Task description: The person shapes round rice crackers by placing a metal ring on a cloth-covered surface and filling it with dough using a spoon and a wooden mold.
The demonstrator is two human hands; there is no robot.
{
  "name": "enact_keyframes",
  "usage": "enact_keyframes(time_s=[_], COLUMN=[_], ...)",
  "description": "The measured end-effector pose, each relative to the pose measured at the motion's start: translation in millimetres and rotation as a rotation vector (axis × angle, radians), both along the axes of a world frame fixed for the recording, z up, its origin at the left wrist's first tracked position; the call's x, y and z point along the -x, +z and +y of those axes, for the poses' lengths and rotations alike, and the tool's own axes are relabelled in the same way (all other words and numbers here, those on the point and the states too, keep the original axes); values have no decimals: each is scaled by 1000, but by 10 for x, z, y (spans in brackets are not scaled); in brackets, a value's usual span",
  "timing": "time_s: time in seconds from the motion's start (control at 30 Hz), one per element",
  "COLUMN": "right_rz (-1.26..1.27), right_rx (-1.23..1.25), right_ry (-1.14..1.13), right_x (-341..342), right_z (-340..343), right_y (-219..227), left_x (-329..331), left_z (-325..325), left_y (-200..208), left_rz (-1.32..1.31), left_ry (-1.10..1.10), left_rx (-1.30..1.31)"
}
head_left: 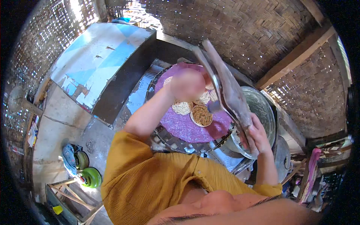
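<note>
My right hand [258, 135] grips the near end of a long wooden press [233, 93]. It has two arms, slightly apart at the far end, and a short grey cylinder [214, 107] juts from its left side. Just left of that cylinder sits a small round mat heaped with brown strands [202, 115]. My left hand [188, 85] is over the far part of the purple cloth [187, 125], smeared, so its fingers cannot be made out. Pale nests of strands [182, 108] lie around and beneath it. The purple cloth covers a round woven tray [179, 147].
A wide greenish basin [267, 112] stands right of the tray. At the far left is a raised surface with a worn blue-and-white top [101, 48]. On the floor at lower left are a green gas cylinder [92, 177] and a wooden stand [75, 195]. Woven bamboo walls [232, 33] enclose the corner.
</note>
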State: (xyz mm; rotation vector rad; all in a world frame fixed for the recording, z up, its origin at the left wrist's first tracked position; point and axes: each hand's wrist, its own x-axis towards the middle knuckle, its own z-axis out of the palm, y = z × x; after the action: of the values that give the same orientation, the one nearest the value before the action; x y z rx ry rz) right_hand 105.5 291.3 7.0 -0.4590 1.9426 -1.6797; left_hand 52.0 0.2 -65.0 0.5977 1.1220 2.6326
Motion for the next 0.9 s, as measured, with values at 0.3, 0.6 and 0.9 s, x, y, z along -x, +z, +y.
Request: enact_keyframes(time_s=[0.3, 0.6, 0.9], right_rz=[582, 512, 563], right_rx=[-518, -860, -765], right_ry=[-95, -176, -257], right_x=[346, 379, 383], right_z=[-437, -573, -568], right_y=[-849, -1063, -1093], left_x=[-530, -1282, -1448], left_z=[-100, -852, -791], left_y=[-359, -665, -446], left_rz=[184, -51, -252], left_ry=[721, 1024, 799], left_rx=[469, 331, -234])
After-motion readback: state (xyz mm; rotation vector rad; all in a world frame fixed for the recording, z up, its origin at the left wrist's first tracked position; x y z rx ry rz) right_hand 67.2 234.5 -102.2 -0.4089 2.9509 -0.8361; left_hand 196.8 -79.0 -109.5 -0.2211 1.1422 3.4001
